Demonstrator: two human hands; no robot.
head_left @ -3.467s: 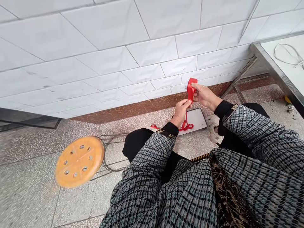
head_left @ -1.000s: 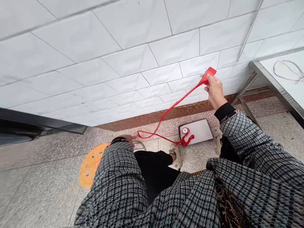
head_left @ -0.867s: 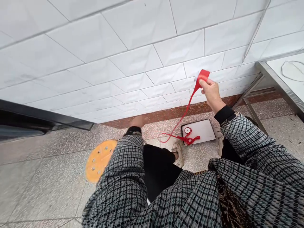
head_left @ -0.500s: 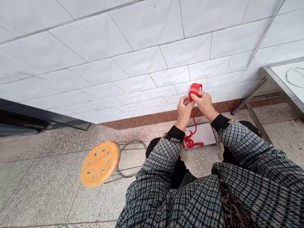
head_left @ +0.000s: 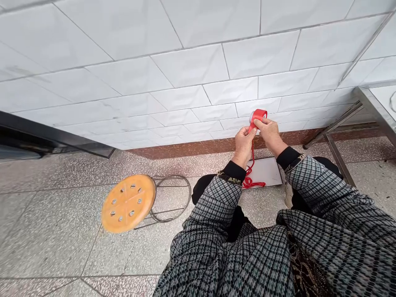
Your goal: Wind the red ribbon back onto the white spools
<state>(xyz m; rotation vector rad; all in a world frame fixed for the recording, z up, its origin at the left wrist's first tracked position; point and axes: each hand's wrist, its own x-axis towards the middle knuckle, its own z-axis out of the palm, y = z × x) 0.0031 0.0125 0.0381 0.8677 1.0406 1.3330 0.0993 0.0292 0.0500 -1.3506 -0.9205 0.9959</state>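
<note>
- A dark-edged slab [head_left: 46, 140] is seen at the far left, above the speckled stone floor [head_left: 46, 231]; what it is cannot be told.
- A stool [head_left: 128, 203] with a round, holed orange seat and a wire frame is placed on the floor, well apart from the hands.
- The left hand [head_left: 244, 145] is raised, with its fingertips pressed on the lower left of the roll.
- A red ribbon roll [head_left: 258, 116] is held up before the white tiled wall [head_left: 192, 70], between both hands. Its long axis lies nearly level across the view, and its pale end face is turned toward the person's left.
- The right hand [head_left: 270, 134] is clamped on the roll's right side, close beside the left hand.
- A red ribbon strand [head_left: 253, 159] is let fall from the roll, almost straight down, and is gathered in a loose tangle [head_left: 253, 184] on a white board [head_left: 266, 171] on the floor.
- A pale shoe [head_left: 288, 194] is seen just right of the board.
- A metal-framed desk [head_left: 379, 103] is seen at the far right edge.
</note>
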